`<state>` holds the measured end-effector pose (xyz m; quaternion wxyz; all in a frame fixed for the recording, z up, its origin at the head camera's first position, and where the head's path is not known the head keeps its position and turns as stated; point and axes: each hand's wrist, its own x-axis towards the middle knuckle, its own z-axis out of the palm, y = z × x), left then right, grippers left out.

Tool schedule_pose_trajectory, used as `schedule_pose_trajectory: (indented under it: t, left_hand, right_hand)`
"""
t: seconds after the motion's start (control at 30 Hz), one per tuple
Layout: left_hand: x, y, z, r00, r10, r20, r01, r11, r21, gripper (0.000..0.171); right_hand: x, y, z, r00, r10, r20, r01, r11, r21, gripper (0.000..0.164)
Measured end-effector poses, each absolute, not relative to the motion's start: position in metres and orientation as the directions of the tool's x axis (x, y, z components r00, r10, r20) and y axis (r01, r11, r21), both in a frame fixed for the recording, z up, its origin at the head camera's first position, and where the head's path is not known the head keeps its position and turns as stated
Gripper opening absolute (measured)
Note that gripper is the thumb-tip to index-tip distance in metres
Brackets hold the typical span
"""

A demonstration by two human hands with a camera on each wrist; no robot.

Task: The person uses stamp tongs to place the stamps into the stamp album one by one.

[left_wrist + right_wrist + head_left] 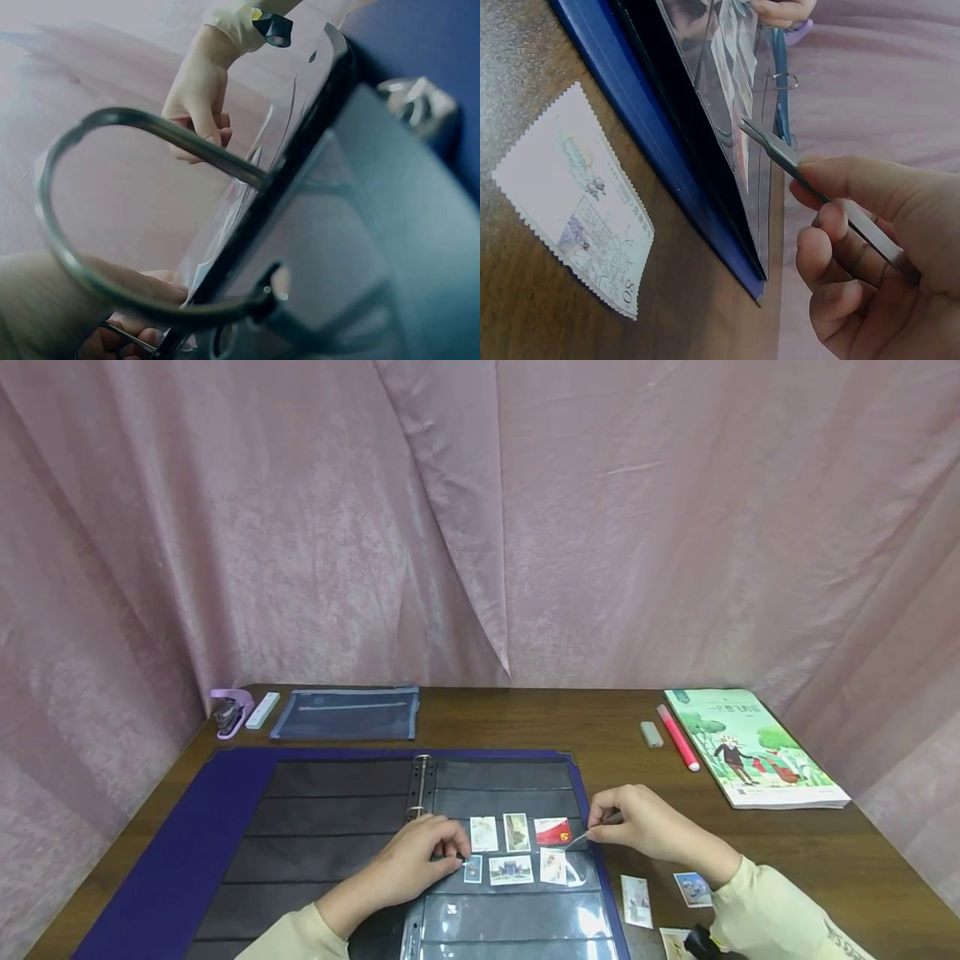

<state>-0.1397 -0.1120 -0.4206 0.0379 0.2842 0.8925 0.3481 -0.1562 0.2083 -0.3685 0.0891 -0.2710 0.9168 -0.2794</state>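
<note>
My right hand (637, 818) pinches metal tweezers (810, 184) between thumb and fingers at the right side of the album page. The tweezer tips reach over the clear page (517, 918), close to a pale stamp (553, 866). Beside it are a red-and-white stamp (552, 832), a building stamp (511, 870) and several others, in two rows. My left hand (420, 856) is at the page's inner side, thumb and forefinger bent by a small blue stamp (472, 868). I cannot tell whether these fingers pinch anything. A metal binder ring (52, 202) crosses the left wrist view.
Loose stamps lie right of the blue album (165, 843), one a pale stamp (636, 902), another a blue stamp (693, 890). Behind are a purple tape dispenser (234, 713), a mesh pouch (345, 713), an eraser (651, 734), a pink marker (678, 739) and a green book (757, 747).
</note>
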Motion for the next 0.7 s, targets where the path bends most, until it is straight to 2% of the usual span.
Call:
schedule_pose_trajectory:
  t: [0.33,0.7]
  left_hand:
    - [-0.1383,-0.112,-0.421,-0.837,0.53,0.136,0.482,0.597,0.641,0.014]
    - [-0.1384,-0.1123,-0.4159,-0.834,0.538,0.12,0.49,0.624,0.608,0.011]
  right_hand:
    - [-0.1612,0.208,-0.3715,-0.8,-0.6,-0.019,-0.482,0.661,-0.575,0.011]
    - [-0.1582,0.2152,-0.3681,-0.837,-0.547,0.005,-0.434,0.658,-0.615,0.008]
